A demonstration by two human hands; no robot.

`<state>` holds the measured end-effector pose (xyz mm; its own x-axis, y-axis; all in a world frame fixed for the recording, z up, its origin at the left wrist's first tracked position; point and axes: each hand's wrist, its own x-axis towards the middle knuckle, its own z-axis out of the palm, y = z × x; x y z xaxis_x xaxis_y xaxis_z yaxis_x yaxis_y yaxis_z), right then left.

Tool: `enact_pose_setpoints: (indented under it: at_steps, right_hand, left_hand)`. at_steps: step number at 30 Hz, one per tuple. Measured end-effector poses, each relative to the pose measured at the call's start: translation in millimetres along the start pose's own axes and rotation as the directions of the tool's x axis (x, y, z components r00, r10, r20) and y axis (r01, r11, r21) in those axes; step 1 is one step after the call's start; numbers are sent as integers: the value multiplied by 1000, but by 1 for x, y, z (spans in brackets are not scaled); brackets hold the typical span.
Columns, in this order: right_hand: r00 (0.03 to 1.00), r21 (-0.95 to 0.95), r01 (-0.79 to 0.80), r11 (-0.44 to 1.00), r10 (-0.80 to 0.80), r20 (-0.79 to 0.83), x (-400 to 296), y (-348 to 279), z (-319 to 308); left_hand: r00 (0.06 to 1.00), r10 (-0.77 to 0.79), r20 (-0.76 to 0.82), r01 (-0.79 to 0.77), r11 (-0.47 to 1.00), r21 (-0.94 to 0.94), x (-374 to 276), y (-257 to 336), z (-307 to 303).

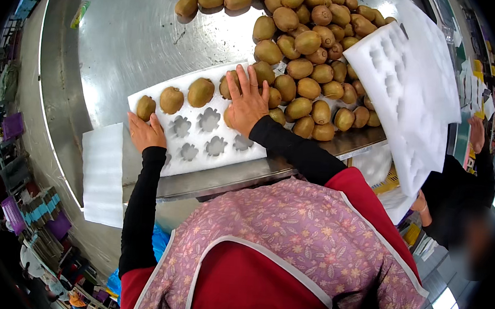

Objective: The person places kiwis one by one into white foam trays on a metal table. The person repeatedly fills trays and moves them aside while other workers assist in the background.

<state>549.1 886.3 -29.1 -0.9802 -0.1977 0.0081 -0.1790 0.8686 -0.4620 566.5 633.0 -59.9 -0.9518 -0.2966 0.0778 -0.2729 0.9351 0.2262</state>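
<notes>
A white foam fruit tray [195, 163] with scalloped cups lies on the metal table before me. Several kiwifruit [200, 92] sit in its far row, while several nearer cups hold none. My left hand [145, 134] is at the tray's left end, thumb and fingers around the lower side of the leftmost kiwifruit [146, 107]. Spread over the tray's right part, my right hand [246, 105] has its fingertips on the far-row kiwifruit. Beneath its palm side another kiwifruit [227, 117] is partly hidden.
A large heap of kiwifruit [309, 42] covers the metal table [122, 38] at the right and back. White foam trays [415, 88] are stacked at the right. A white foam sheet [103, 174] lies at the left edge. A person [455, 203] in dark clothes is at the far right.
</notes>
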Motion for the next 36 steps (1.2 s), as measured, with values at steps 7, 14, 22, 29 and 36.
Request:
enact_pose_setpoints:
  at_steps: [7, 14, 22, 29, 36]
  right_hand:
    - [980, 45, 97, 994, -87, -176, -6, 31, -30]
    - [991, 145, 126, 981, -132, 34, -22, 82, -50]
    - [874, 808, -433, -401, 35, 485, -50, 109, -95]
    - [927, 897, -373, 237, 55, 371, 7, 17, -51]
    - [984, 618, 95, 781, 22, -179, 9, -69, 38]
  left_hand:
    - [969, 218, -119, -243, 933, -267, 13, 65, -22]
    - [706, 635, 313, -636, 763, -113, 31, 234, 12]
    - [682, 555, 477, -598, 798, -74, 32, 249, 33]
    - [931, 364, -25, -246, 576, -780, 65, 175, -8]
    - [986, 149, 81, -94, 877, -472, 16, 41, -42]
